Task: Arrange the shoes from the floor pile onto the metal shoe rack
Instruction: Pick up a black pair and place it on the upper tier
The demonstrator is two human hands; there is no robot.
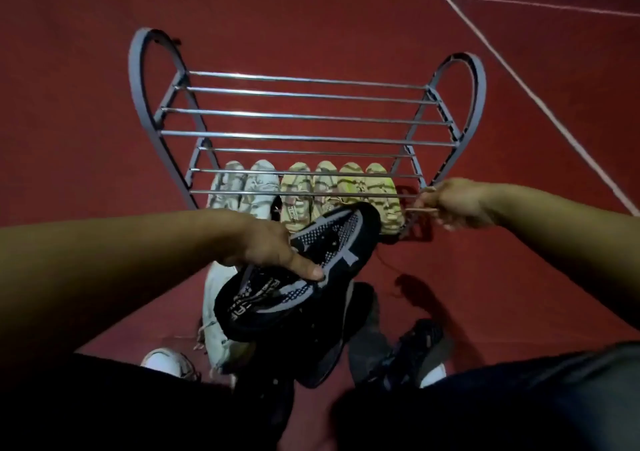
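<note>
A metal shoe rack (pixel 304 114) with chrome bars and curved grey ends stands on the red floor. Its lowest level holds a white pair (pixel 242 187) at the left and several beige striped shoes (pixel 339 184) beside it. My left hand (pixel 273 242) grips a black knit sneaker with a grey stripe (pixel 298 274) from above, holding it just in front of the rack. My right hand (pixel 453 204) is closed on a thin shoelace (pixel 420 210) by the rack's lower right corner. The lace's far end is hidden.
Below the held sneaker lie a white shoe (pixel 218 326), another black shoe (pixel 332 343) and a dark sneaker (pixel 408 350) on the floor. A white shoe tip (pixel 166 362) shows at the lower left. My dark-clothed legs fill the bottom edge. White lines (pixel 540 104) cross the red floor.
</note>
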